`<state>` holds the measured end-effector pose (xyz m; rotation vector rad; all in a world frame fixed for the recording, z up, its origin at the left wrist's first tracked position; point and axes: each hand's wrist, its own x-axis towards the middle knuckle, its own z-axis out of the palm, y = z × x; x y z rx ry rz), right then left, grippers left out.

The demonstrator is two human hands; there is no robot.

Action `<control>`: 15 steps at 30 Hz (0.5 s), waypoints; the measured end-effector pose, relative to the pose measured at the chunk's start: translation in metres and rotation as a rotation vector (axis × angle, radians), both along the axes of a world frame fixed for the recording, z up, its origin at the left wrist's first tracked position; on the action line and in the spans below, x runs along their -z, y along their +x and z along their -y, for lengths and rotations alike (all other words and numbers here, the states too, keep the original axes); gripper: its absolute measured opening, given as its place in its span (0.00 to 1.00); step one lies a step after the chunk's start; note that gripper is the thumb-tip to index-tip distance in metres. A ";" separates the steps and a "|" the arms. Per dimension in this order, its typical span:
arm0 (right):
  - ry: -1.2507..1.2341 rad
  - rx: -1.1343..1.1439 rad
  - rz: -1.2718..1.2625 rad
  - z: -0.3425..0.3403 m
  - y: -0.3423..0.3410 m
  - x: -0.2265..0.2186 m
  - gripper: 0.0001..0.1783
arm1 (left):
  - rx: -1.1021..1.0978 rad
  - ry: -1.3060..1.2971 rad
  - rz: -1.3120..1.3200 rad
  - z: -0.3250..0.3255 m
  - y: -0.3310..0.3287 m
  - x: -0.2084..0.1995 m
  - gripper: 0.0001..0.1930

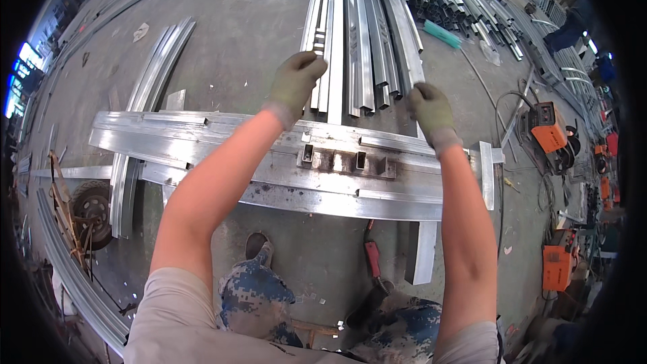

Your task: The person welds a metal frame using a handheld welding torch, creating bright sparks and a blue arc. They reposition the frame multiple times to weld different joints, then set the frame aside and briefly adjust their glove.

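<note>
My left hand (294,87), in a green-grey work glove, is raised over the far edge of the metal workbench (303,199). Its fingers are curled together beside long square steel tubes (335,61); anything inside them is hidden. Further right, my gloved right hand (433,113) hovers near the end of a pale steel tube (408,44), also with curled fingers. I cannot make out anything in that grip. Between my forearms, a dark jig of short steel blocks (347,162) lies on the bench, with thin metal strips (397,143) around it.
Orange welding machines (549,128) with looped cables stand at the right. A red-handled tool (373,256) hangs below the bench near my feet. Steel profiles (158,67) extend across the left floor, near a wheel (91,210). A turquoise roll (442,34) rests by the stacked tubes.
</note>
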<state>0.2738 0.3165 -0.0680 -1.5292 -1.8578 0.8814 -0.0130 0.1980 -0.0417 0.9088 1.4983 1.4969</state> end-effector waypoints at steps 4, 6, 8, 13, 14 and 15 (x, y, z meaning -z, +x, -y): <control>-0.087 -0.041 -0.192 0.110 0.043 -0.030 0.27 | 0.029 0.110 0.046 0.103 0.019 -0.018 0.27; -0.240 -0.022 -0.284 0.171 0.051 -0.048 0.28 | 0.069 0.104 0.158 0.153 0.041 -0.018 0.26; -0.300 -0.050 -0.277 0.216 0.072 -0.039 0.26 | 0.193 0.061 0.184 0.193 0.067 -0.023 0.25; -0.378 -0.074 -0.279 0.316 0.096 -0.032 0.26 | 0.355 0.028 0.242 0.258 0.119 -0.034 0.19; -0.401 -0.111 -0.285 0.331 0.097 -0.036 0.26 | 0.379 0.023 0.245 0.271 0.123 -0.040 0.18; -0.426 -0.148 -0.290 0.345 0.100 -0.040 0.26 | 0.404 0.016 0.250 0.282 0.126 -0.046 0.18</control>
